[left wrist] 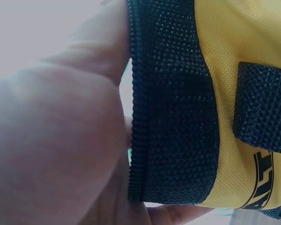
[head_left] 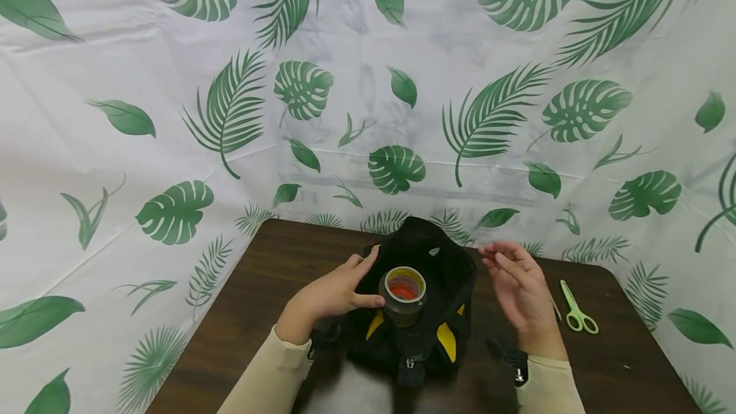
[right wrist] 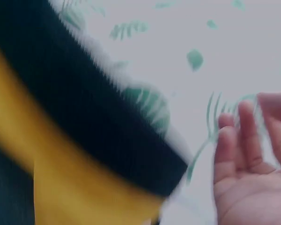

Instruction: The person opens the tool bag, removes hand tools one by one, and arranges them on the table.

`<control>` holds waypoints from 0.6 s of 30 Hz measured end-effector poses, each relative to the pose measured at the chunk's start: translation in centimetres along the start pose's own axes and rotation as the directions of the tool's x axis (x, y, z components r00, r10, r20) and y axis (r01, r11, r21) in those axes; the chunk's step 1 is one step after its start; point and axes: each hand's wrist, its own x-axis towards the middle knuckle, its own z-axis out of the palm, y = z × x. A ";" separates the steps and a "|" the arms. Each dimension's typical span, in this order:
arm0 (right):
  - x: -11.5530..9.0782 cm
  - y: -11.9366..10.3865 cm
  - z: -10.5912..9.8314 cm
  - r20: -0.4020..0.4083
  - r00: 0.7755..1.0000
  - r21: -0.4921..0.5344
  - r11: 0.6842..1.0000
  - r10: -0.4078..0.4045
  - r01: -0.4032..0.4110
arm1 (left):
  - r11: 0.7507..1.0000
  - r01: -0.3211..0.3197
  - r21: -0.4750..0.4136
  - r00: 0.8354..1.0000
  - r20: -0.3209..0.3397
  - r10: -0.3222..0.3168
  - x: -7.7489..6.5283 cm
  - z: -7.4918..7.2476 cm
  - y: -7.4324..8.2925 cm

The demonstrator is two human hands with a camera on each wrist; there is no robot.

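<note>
A black and yellow tool bag stands with its mouth unzipped at the middle of the table. My left hand grips the bag's left rim, its thumb reaching over the opening beside a tape roll. The left wrist view shows the palm against the zipper edge, with fingers passing behind it. That tape roll sits in the front of the opening, its hollow core facing up; its lower part is hidden. Right of the bag, my right hand is raised with loosely bent fingers and holds nothing.
Light green scissors lie on the dark wooden table at the right. A thin object beside them is mostly hidden by the right wrist. Behind the table hangs a white cloth with green leaf prints.
</note>
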 end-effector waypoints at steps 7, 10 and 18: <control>2.7 -0.7 5.3 0.039 0.938 -0.459 0.840 0.344 -0.289 | 1.000 0.013 0.001 1.000 -0.006 -0.013 -0.1 -0.2 0.2; 3.9 -0.2 7.1 0.027 0.876 -0.641 0.681 0.481 -0.354 | 1.000 0.016 0.007 1.000 -0.010 -0.016 0.0 -0.3 0.3; 5.7 1.7 10.0 -0.058 0.808 -0.806 0.451 0.587 -0.385 | 1.000 0.007 0.002 1.000 -0.002 -0.007 0.0 -0.2 0.2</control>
